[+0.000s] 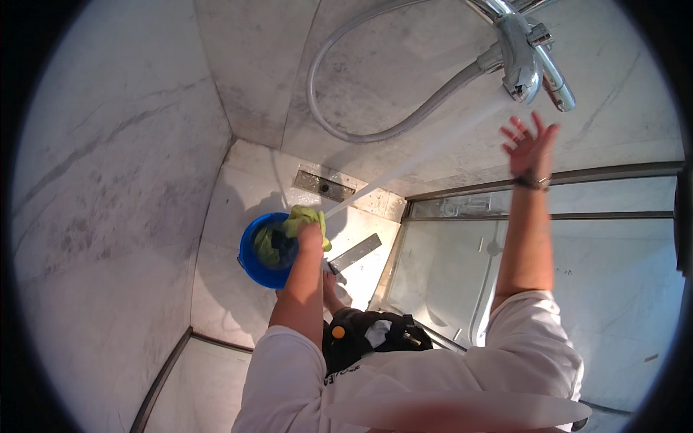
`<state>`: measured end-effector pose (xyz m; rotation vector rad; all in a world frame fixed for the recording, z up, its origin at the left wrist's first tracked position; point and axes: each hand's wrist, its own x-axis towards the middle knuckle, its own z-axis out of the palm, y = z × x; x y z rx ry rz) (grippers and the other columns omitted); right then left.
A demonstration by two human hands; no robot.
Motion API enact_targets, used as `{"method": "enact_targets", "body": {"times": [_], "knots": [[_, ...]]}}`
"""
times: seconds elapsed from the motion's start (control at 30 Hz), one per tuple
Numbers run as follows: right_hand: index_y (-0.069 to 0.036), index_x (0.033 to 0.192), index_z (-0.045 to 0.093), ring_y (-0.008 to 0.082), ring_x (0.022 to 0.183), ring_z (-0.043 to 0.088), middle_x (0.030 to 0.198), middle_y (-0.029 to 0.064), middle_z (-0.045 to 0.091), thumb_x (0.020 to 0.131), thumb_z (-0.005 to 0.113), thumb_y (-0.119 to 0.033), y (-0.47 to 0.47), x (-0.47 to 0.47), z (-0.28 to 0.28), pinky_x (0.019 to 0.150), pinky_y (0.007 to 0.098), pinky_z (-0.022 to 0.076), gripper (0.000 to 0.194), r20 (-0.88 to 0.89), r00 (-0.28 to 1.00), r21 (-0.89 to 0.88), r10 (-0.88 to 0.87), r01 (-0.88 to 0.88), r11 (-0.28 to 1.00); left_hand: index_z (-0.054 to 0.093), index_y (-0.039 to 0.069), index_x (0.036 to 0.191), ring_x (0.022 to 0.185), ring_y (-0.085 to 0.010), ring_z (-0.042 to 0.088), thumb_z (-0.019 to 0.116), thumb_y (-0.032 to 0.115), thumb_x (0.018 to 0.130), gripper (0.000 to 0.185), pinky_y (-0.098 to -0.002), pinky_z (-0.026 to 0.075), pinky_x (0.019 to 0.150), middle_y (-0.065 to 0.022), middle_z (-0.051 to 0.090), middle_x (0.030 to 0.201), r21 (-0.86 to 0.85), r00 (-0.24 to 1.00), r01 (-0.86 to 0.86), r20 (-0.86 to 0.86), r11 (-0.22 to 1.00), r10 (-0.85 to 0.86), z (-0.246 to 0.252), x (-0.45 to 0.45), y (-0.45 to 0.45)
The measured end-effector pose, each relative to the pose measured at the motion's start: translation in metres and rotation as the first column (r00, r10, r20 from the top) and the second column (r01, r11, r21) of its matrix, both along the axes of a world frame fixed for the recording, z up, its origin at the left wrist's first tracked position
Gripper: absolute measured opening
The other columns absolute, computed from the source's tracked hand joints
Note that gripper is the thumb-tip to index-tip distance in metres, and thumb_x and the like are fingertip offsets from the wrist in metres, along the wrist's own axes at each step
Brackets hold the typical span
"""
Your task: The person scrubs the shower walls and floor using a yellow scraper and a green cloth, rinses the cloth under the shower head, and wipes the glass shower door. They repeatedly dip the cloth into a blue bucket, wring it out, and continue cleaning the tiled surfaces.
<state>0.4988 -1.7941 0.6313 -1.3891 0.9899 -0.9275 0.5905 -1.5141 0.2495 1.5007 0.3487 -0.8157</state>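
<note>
My left hand (310, 237) grips a bunched yellow-green cloth (301, 215) over the rim of a blue bucket (244, 238). Inside the bucket lies more yellow-green cloth (265, 246), and there appears to be water around it. My right hand (529, 146) is raised with its fingers spread, holding nothing, just below the chrome shower mixer tap (520, 70). From the tap's spout a stream of water (417, 157) runs slantwise down towards the cloth in my left hand. Where exactly it lands is hidden behind the cloth.
An uncovered drain channel (325, 187) sits in the floor by the wall. A metal strip (355, 253), perhaps its cover, lies beside my bare foot (331, 289). A grey shower hose (373, 138) loops along the marble-look wall. Framed glass panels (438, 270) stand on the right.
</note>
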Motion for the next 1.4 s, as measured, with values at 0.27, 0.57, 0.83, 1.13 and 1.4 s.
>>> {"method": "enact_targets", "body": {"times": [0.27, 0.57, 0.83, 1.13, 1.4], "knots": [[0.003, 0.099, 0.048, 0.0197, 0.055, 0.047, 0.079, 0.0151, 0.055, 0.085, 0.023, -0.05, -0.017, 0.035, 0.093, 0.043, 0.0246, 0.034, 0.06, -0.033, 0.938, 0.124, 0.345, -0.339, 0.933, 0.05, -0.006, 0.085, 0.083, -0.0414, 0.05, 0.046, 0.017, 0.073, 0.025, -0.0421, 0.039, 0.074, -0.0261, 0.054, 0.084, 0.354, 0.823, 0.293, 0.38, 0.888, -0.423, -0.002, 0.005, 0.003], [0.003, 0.084, 0.049, 0.0158, 0.049, 0.039, 0.064, 0.011, 0.049, 0.088, 0.026, -0.033, -0.034, 0.035, 0.08, 0.04, 0.0238, 0.028, 0.043, 0.022, 0.889, -0.031, 0.456, -0.456, 0.89, 0.052, -0.003, 0.09, 0.075, -0.0253, 0.054, 0.049, 0.014, 0.073, 0.025, -0.0326, 0.041, 0.068, -0.0157, 0.056, 0.08, 0.109, 0.972, 0.133, 0.179, 0.985, -0.151, 0.036, 0.004, -0.018], [0.003, 0.095, 0.048, 0.0198, 0.061, 0.043, 0.075, 0.0144, 0.052, 0.083, 0.03, -0.046, -0.04, 0.032, 0.068, 0.05, 0.0275, 0.0342, 0.054, 0.092, 0.83, -0.024, 0.55, -0.551, 0.834, 0.045, -0.004, 0.099, 0.09, -0.0311, 0.05, 0.049, 0.012, 0.072, 0.033, -0.0344, 0.04, 0.076, -0.021, 0.051, 0.099, -0.033, 0.992, 0.093, -0.085, 0.995, -0.095, 0.018, 0.006, -0.016], [0.001, 0.109, 0.043, 0.0253, 0.081, 0.044, 0.098, 0.0179, 0.049, 0.066, 0.033, -0.073, -0.016, 0.023, 0.013, 0.069, 0.0322, 0.0379, 0.087, 0.225, 0.96, -0.148, 0.164, -0.133, 0.98, 0.045, -0.001, 0.098, 0.082, -0.0224, 0.05, 0.053, 0.005, 0.066, 0.033, -0.0322, 0.041, 0.069, -0.0136, 0.05, 0.093, -0.111, 0.954, -0.168, -0.267, 0.98, 0.133, 0.014, 0.005, -0.006], [-0.005, 0.07, 0.044, 0.0147, 0.051, 0.03, 0.059, 0.0049, 0.033, 0.087, 0.027, -0.036, -0.034, 0.027, 0.073, 0.043, 0.0244, 0.0226, 0.039, 0.051, 0.853, 0.093, 0.519, -0.521, 0.848, 0.046, 0.001, 0.096, 0.078, -0.0213, 0.049, 0.052, 0.007, 0.068, 0.029, -0.0319, 0.04, 0.067, -0.0115, 0.05, 0.088, -0.191, 0.966, -0.101, -0.252, 0.976, 0.051, 0.047, 0.016, -0.029]]}}
